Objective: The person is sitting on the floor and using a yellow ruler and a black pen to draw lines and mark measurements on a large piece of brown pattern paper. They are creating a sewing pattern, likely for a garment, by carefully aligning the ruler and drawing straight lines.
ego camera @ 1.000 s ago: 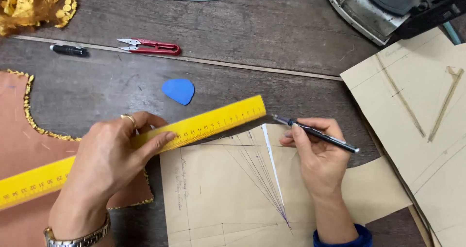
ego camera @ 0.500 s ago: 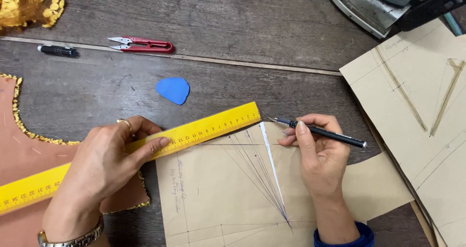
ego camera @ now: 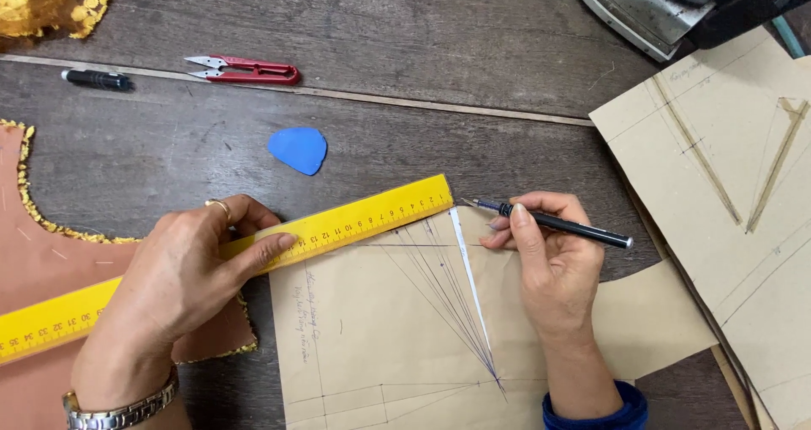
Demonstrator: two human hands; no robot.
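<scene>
The left hand (ego camera: 182,282) lies flat on the yellow ruler (ego camera: 228,257), its fingers spread and pressing the ruler down, so its grip is open and holds nothing closed inside; a ring is on one finger and a metal watch (ego camera: 118,411) on the wrist; the right hand (ego camera: 553,265) is just right of the ruler's upper end, its grip closed on a dark pen (ego camera: 557,223), whose tip points to that end of the ruler; the ruler lies slanted on the dark wooden desk (ego camera: 473,67), its upper end over the top edge of a brown paper pattern (ego camera: 380,345) with many thin pen lines meeting at one point low on the sheet; the lower end of the ruler crosses a piece of orange-brown fabric (ego camera: 42,269) with golden trim; above the ruler, apart from it, lies a blue tailor's chalk (ego camera: 298,149); farther above are red thread snips (ego camera: 245,71) and a black marker (ego camera: 97,79); far right of the ruler lie more brown pattern sheets (ego camera: 726,143).
</scene>
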